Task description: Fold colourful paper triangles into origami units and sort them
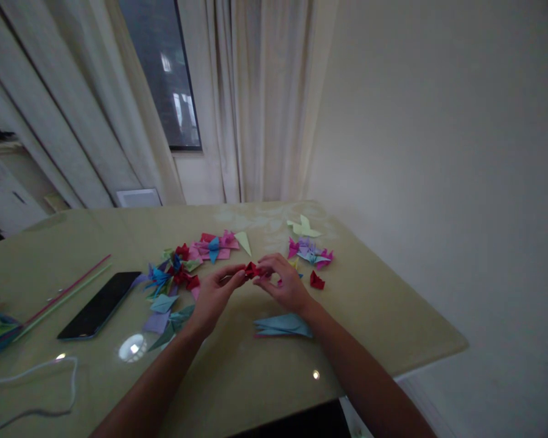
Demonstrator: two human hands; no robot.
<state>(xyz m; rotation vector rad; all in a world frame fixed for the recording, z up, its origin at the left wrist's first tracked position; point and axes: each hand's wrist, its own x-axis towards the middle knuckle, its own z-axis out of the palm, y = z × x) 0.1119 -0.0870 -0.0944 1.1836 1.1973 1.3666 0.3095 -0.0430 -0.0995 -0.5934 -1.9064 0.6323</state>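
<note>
Between my two hands, above the table, is a small red folded-paper piece (252, 270). My left hand (218, 296) pinches its left side with thumb and forefinger. On the opposite side my right hand (283, 282) grips it with the fingertips. Just right of that hand lies another red folded-paper piece (316, 280). Blue folded-paper strips (284, 325) rest near my right wrist. To the left of my left hand spreads a pile of colourful folded paper (167, 274). The exact shape of the held piece is partly covered by my fingers.
Pink and blue folded papers (214, 246) and a pale green paper crane (304, 227) lie farther back. Purple and pink folded pieces (311, 250) sit at right. A black phone (100, 305), thin sticks (64, 296) and a white cable (31, 367) occupy the left. A wall (438, 182) borders the right.
</note>
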